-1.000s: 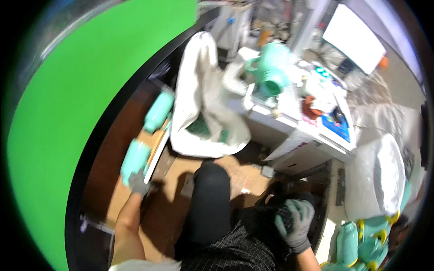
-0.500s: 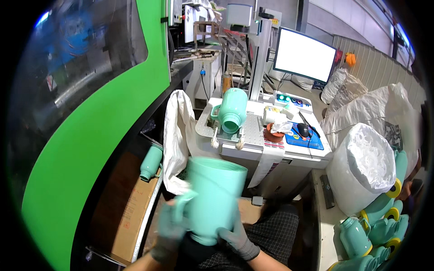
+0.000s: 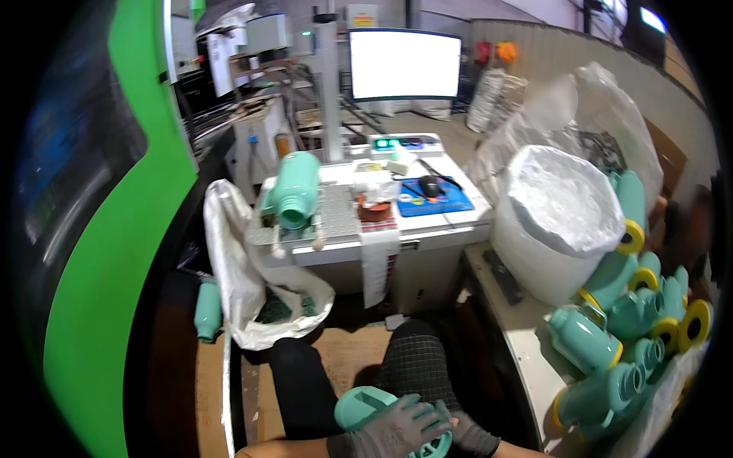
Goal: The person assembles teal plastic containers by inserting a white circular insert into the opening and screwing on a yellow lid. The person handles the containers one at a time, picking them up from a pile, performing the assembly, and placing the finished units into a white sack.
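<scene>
At the lower edge, a teal plastic jug shell lies tilted across my lap. My left hand, in a grey glove, lies over its side with the fingers curved across it. My right hand, gloved too, grips near the shell's other end; its fingers are partly hidden by the left ones. Ahead, another teal jug lies on the perforated metal plate of the white worktable, its mouth facing me.
A white lined bin stands at right, beside several teal jugs with yellow bases. A white sack hangs open at left, near a teal bottle. A monitor, mouse and tape roll are ahead.
The jug shell has come down from upright in front of me to lying on my lap, and my left hand has moved from its handle side onto its top. The view has turned right.
</scene>
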